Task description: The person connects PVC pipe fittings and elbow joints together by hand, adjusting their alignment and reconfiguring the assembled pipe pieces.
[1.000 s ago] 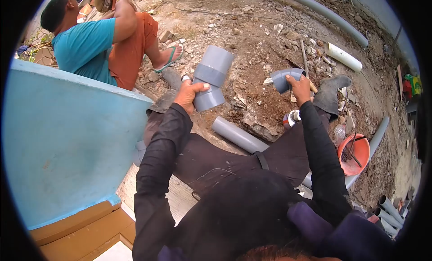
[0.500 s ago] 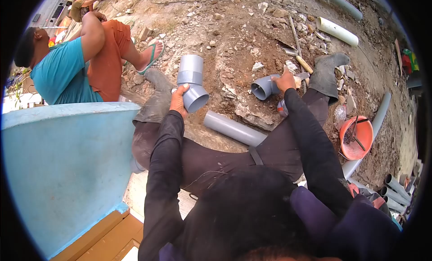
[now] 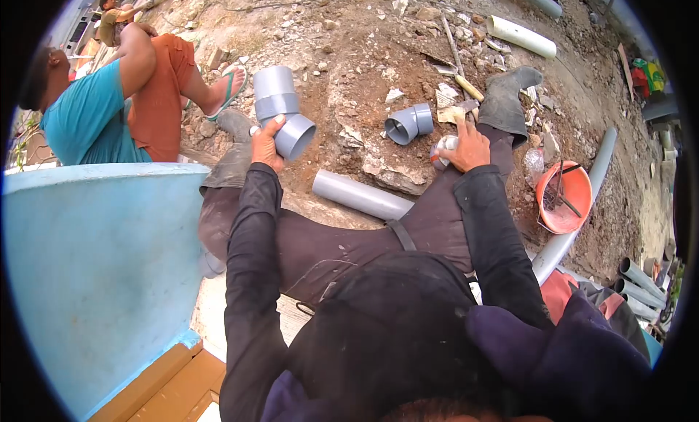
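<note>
My left hand (image 3: 269, 145) is wrapped round a grey pipe fitting (image 3: 277, 101), a straight collar joined to an angled elbow whose open mouth faces down and right. A small whitish object, partly hidden, shows beside that thumb. On the dirt lies a separate grey elbow (image 3: 409, 124), with no hand on it. Just right of it, my right hand (image 3: 467, 147) has its fingers on a small white and red can (image 3: 443, 148) by my right thigh. A grey pipe length (image 3: 360, 194) rests on the ground between my legs.
A person in a teal shirt (image 3: 91, 123) sits at the left beyond a light blue wall (image 3: 102, 247); another person (image 3: 115, 20) is farther back. An orange bucket (image 3: 566, 198) stands at the right beside a long grey pipe (image 3: 601, 167). A white pipe (image 3: 521, 36) lies on the rubble.
My right hand has let go of the grey elbow, now on the ground, and moved to the can. The joined fitting stays in my left hand, turned so its lower mouth shows.
</note>
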The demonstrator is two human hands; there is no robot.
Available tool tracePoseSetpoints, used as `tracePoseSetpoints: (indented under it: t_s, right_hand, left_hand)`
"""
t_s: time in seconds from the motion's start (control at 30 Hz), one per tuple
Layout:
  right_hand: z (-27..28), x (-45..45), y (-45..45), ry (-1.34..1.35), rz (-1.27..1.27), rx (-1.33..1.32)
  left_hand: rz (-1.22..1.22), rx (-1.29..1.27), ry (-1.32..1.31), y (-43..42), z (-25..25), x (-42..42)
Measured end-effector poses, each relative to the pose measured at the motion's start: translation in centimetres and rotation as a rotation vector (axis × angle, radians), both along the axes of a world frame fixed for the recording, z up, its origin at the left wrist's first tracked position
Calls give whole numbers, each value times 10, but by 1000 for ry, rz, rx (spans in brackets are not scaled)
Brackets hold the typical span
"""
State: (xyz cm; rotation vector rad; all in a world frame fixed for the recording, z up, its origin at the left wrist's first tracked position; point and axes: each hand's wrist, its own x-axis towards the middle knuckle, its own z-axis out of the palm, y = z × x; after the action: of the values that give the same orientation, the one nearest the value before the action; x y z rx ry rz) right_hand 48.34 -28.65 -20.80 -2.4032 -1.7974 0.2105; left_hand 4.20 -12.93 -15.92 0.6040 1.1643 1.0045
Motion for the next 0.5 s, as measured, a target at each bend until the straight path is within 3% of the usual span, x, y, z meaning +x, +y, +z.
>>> tracePoseSetpoints:
  t_s: [0.07, 0.2, 0.37, 0.5]
  right_hand:
    - [-2, -12, -1, -218, 82, -154]
    - [-16, -13, 18, -109, 73, -393]
    - [5, -29, 11, -111, 109, -262]
    - [-12, -48, 12, -131, 154, -250]
  left_hand:
    - [44, 15, 27, 6, -8, -6]
    - [98, 88, -30, 4, -1, -3]
    - [127, 121, -176, -2, 25, 4]
    - [87, 111, -229, -9, 44, 11]
